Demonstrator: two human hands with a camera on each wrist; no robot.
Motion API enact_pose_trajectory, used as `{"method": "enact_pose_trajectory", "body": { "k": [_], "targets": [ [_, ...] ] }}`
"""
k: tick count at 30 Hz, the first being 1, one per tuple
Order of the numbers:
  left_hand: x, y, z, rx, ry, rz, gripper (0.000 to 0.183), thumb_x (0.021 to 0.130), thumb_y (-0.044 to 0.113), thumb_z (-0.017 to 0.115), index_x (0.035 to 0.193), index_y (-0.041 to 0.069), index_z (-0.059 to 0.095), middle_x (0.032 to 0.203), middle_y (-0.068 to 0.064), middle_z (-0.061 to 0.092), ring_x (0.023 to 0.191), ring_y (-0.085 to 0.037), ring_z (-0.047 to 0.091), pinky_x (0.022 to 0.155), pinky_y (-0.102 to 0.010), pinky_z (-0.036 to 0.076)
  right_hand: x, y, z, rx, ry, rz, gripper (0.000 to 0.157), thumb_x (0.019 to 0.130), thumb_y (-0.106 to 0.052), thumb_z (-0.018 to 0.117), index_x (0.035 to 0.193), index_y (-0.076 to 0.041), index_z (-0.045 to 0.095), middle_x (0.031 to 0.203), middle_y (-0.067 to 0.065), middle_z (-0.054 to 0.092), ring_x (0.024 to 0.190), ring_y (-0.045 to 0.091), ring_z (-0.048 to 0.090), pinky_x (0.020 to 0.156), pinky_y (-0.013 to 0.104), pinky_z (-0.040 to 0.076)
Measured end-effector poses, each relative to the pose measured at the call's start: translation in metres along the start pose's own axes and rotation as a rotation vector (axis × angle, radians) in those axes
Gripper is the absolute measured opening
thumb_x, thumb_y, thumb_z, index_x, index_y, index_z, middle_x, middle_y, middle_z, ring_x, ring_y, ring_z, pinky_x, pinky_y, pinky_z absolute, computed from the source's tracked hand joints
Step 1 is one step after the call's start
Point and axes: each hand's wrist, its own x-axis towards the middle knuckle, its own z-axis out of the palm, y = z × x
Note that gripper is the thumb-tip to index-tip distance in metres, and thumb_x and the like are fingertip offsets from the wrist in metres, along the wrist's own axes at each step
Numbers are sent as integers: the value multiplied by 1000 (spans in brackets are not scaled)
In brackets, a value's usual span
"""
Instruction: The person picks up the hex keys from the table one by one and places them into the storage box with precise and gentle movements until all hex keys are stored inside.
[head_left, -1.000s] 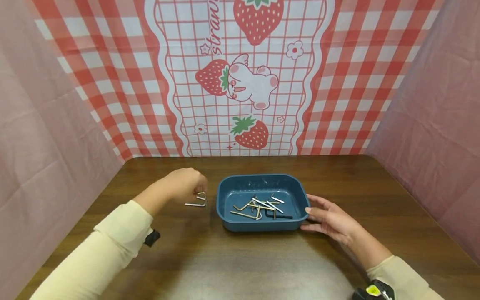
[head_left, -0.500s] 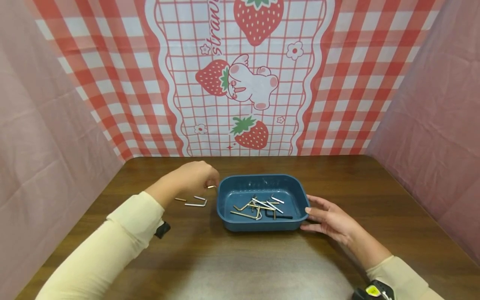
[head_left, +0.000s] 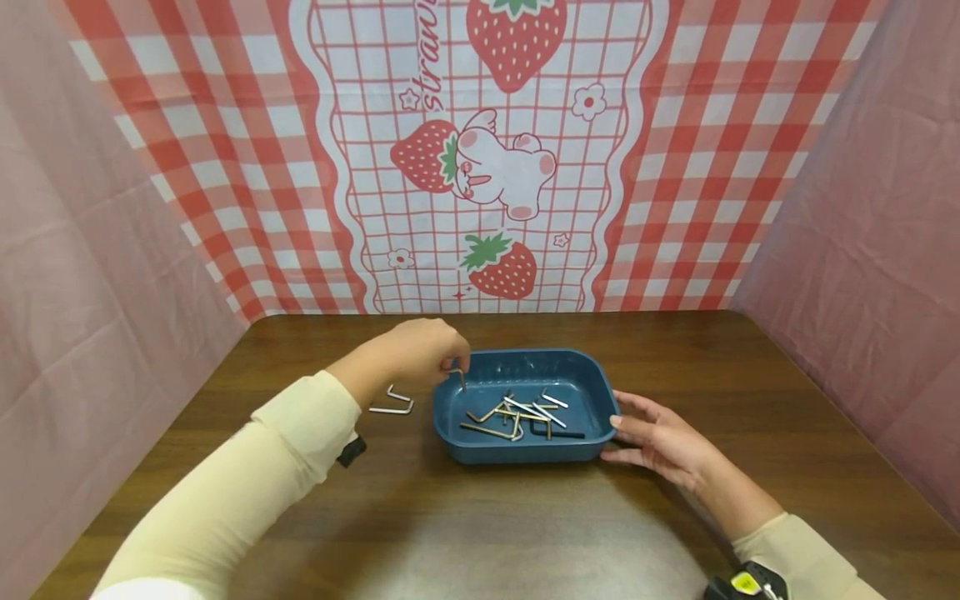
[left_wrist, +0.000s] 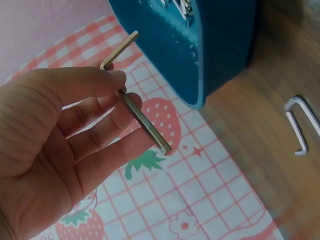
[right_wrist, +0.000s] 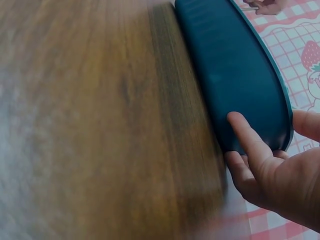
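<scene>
Between thumb and fingertips my left hand (head_left: 426,350) pinches a brass-coloured L-shaped hex key (left_wrist: 145,124). In the head view this hand is over the left rim of a blue plastic bin (head_left: 495,453), and the key's end points down inside. Several hex keys (head_left: 491,431), brass, silver and black, lie crossed on the bin's floor. At the bin's right end my right hand (head_left: 663,437) holds the corner. Its thumb is on the rim and its fingers lie along the outer wall (right_wrist: 250,100), as the right wrist view shows.
Two silver hex keys (head_left: 392,410) lie on the brown wooden table (head_left: 525,525) left of the bin. A brass tip shows beside them, partly hidden by the left arm. A strawberry-print cloth (head_left: 660,250) hangs behind; plain pink cloths (head_left: 855,250) hang at both sides.
My left hand has lifted a brass hex key off the table and carried it right, from beside the silver keys to over the bin's left rim. The right hand and the bin have stayed still.
</scene>
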Motion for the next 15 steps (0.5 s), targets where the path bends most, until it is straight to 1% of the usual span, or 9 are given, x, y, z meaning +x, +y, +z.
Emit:
{"method": "enact_pose_trajectory", "body": {
  "k": [3,7,11,15],
  "targets": [
    [5,3,0,15,1,15,19,81,5,69,96,17,73,69,9,55,69,-10,53,64,-30,49,1,1,-1,-1,-6,-5,73,99,-6,52,150,9,2,124,16,54,109,29,62,91,53,50],
    [13,6,-2,32,-7,50,16,82,7,71,95,16,74,75,7,62,71,-10,56,66,-31,51,1,1,-1,-6,-3,-6,73,99,-7,52,151,8,2,125,17,54,109,29,61,91,53,50],
    [22,11,-4,38,-28,75,14,84,7,71,96,14,73,84,4,67,74,-11,59,69,-31,53,1,1,-1,-12,2,-4,73,99,-7,53,151,8,3,126,17,53,110,29,61,91,53,50],
    [31,15,-4,49,-29,120,12,84,7,70,95,12,73,85,2,69,74,-11,60,69,-30,53,1,1,-2,-14,2,-4,73,99,-7,53,151,8,3,127,17,52,110,29,61,91,53,50]
  ]
}}
